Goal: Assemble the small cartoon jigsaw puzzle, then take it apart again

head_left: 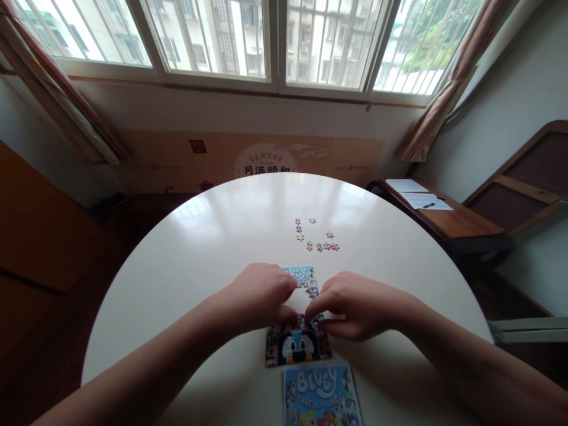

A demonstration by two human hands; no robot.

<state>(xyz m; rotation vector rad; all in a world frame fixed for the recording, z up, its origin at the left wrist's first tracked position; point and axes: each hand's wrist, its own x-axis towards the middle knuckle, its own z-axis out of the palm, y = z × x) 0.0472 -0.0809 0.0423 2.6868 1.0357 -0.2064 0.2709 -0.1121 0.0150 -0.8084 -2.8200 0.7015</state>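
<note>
Both hands' fingers are curling narrowly, left hand [266, 297] and right hand [357, 305] touching the glossy, partly assembled jigsaw [299, 347] beneath their fingertips; any grip is unclear. Small knobbly pieces [319, 247] are lying loose beyond the fingers.

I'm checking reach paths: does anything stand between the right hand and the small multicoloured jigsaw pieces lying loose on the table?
Nothing visible does; only glossy white tabletop shows between the right hand and the loose pieces.
</note>
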